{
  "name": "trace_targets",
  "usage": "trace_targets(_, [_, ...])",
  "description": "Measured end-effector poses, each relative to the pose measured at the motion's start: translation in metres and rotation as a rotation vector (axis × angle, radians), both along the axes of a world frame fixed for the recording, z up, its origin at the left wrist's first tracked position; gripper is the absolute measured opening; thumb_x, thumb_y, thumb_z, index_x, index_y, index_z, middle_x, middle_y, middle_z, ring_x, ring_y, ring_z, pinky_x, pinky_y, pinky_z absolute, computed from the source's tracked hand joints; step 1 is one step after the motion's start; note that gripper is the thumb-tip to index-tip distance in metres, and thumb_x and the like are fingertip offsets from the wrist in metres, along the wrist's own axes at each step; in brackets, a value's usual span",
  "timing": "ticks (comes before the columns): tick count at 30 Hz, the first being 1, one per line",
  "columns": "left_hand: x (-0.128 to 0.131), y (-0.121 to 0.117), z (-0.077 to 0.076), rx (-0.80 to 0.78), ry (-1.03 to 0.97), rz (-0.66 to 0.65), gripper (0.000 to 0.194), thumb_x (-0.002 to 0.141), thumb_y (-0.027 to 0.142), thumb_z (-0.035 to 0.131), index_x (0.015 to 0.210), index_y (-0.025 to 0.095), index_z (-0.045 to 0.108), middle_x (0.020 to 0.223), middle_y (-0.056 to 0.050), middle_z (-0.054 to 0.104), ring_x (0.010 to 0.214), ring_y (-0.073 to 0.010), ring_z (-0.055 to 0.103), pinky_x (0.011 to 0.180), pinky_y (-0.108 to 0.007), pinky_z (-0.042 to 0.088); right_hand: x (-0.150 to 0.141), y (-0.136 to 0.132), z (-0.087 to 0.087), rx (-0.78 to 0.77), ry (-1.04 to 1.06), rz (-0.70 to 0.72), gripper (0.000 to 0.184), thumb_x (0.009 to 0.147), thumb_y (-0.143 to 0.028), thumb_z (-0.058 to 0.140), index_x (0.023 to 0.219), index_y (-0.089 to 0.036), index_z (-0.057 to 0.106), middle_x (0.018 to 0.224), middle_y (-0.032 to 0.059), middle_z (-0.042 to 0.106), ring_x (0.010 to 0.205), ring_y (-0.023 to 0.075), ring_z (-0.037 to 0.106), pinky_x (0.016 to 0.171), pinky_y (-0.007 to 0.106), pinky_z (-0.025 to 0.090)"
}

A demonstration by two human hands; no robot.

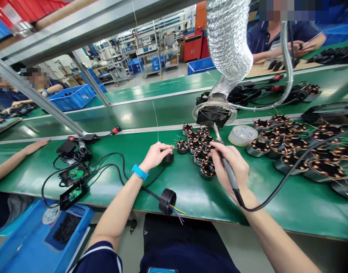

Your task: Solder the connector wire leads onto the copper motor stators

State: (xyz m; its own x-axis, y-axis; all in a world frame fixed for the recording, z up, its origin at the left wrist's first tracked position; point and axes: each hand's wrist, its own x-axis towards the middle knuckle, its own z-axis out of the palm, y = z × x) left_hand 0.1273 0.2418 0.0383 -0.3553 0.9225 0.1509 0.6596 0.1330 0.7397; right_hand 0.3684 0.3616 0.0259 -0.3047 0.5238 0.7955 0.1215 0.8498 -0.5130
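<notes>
Right hand (238, 163) is closed around the soldering iron (228, 170), tip raised, likely keeping heat off the wound rings (182, 151); left hand (154, 155) has fingertips pinched together beside them.

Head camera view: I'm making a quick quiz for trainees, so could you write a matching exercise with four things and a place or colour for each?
Things
1. Soldering iron
2. Wristband
3. Flexible foil duct
4. Black ring-shaped part

Places and colours
A. Silver, hanging over the green bench
B. In the right hand
C. Near the bench's front edge, beside coloured wire ends
D. Blue, just behind the left hand

Right pairs: 1-B; 2-D; 3-A; 4-C
</notes>
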Motion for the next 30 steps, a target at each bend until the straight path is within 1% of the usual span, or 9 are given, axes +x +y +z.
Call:
trace_targets(2, [-0.005,-0.001,-0.007,0.023,-0.143,0.013,0.023,0.089,0.035,0.066,0.082,0.019,0.08,0.108,-0.007,0.079,0.102,-0.0234,0.068,0.108,-0.042,0.042,-0.015,-0.008,0.015,-0.055,-0.059,0.096,0.026,0.101,-0.023,0.057,0.125,-0.025,0.067,0.094,0.0041,0.067,0.084,0.0176,0.068,0.083,0.03,0.055])
trace_targets(4, [-0.008,-0.001,-0.013,0.048,-0.29,0.028,0.025,0.083,0.04,0.073,0.087,0.016,0.081,0.106,-0.01,0.079,0.101,-0.0249,0.07,0.103,-0.041,0.048,-0.031,-0.013,0.024,-0.112,-0.104,0.205,0.029,0.101,-0.021,0.056,0.127,-0.025,0.066,0.097,0.0048,0.067,0.086,0.0181,0.067,0.085,0.031,0.055])
trace_targets(8, [-0.01,-0.002,-0.022,0.105,-0.534,0.031,0.041,0.071,0.043,0.083,0.098,0.012,0.08,0.098,-0.012,0.08,0.089,-0.0239,0.072,0.088,-0.036,0.055,-0.062,-0.019,0.021,-0.177,-0.169,0.367,0.037,0.097,-0.017,0.057,0.133,-0.025,0.061,0.104,0.0063,0.066,0.092,0.0199,0.067,0.088,0.034,0.056])
trace_targets(12, [-0.01,-0.006,-0.021,0.118,-0.45,-0.003,0.034,0.076,0.042,0.08,0.094,0.013,0.081,0.095,-0.009,0.079,0.087,-0.0213,0.07,0.084,-0.032,0.054,-0.085,-0.022,0.008,-0.165,-0.183,0.422,0.043,0.094,-0.014,0.058,0.136,-0.025,0.058,0.106,0.0066,0.063,0.095,0.0209,0.064,0.089,0.036,0.057])
trace_targets(16, [-0.008,-0.009,-0.018,0.114,-0.372,-0.037,0.028,0.082,0.04,0.076,0.095,0.015,0.082,0.094,-0.008,0.079,0.086,-0.0207,0.068,0.082,-0.03,0.051,-0.102,-0.024,0.0,-0.193,-0.131,0.434,0.044,0.092,-0.008,0.054,0.133,-0.024,0.06,0.104,0.0056,0.061,0.09,0.0179,0.064,0.087,0.032,0.056])
trace_targets(22, [-0.006,-0.008,-0.021,0.123,-0.306,0.008,0.027,0.087,0.041,0.072,0.094,0.017,0.081,0.093,-0.007,0.078,0.085,-0.021,0.065,0.082,-0.031,0.048,-0.111,-0.021,-0.006,-0.197,-0.074,0.447,0.042,0.093,-0.005,0.05,0.13,-0.022,0.061,0.103,0.0051,0.059,0.089,0.0155,0.063,0.085,0.029,0.055])
trace_targets(24, [-0.01,-0.009,-0.019,0.09,-0.323,-0.052,0.032,0.091,0.046,0.066,0.091,0.017,0.08,0.092,-0.007,0.077,0.086,-0.0209,0.065,0.084,-0.031,0.047,-0.111,-0.022,-0.007,-0.212,-0.072,0.464,0.04,0.094,-0.006,0.05,0.129,-0.022,0.062,0.102,0.005,0.057,0.088,0.0155,0.063,0.084,0.029,0.056])
trace_targets(27, [-0.022,-0.013,-0.011,-0.018,-0.43,-0.242,0.04,0.096,0.05,0.058,0.089,0.017,0.079,0.094,-0.007,0.076,0.091,-0.0214,0.065,0.089,-0.031,0.047,-0.107,-0.024,-0.004,-0.241,-0.064,0.526,0.039,0.095,-0.008,0.049,0.127,-0.026,0.062,0.101,0.0041,0.056,0.084,0.0158,0.064,0.079,0.029,0.058])
trace_targets(30, [-0.033,-0.015,-0.009,-0.075,-0.519,-0.349,0.038,0.094,0.05,0.063,0.086,0.016,0.078,0.091,-0.008,0.074,0.09,-0.0208,0.063,0.089,-0.032,0.046,-0.103,-0.027,0.003,-0.248,-0.067,0.547,0.04,0.094,-0.006,0.051,0.123,-0.031,0.063,0.098,0.0022,0.057,0.086,0.0171,0.065,0.081,0.031,0.059])
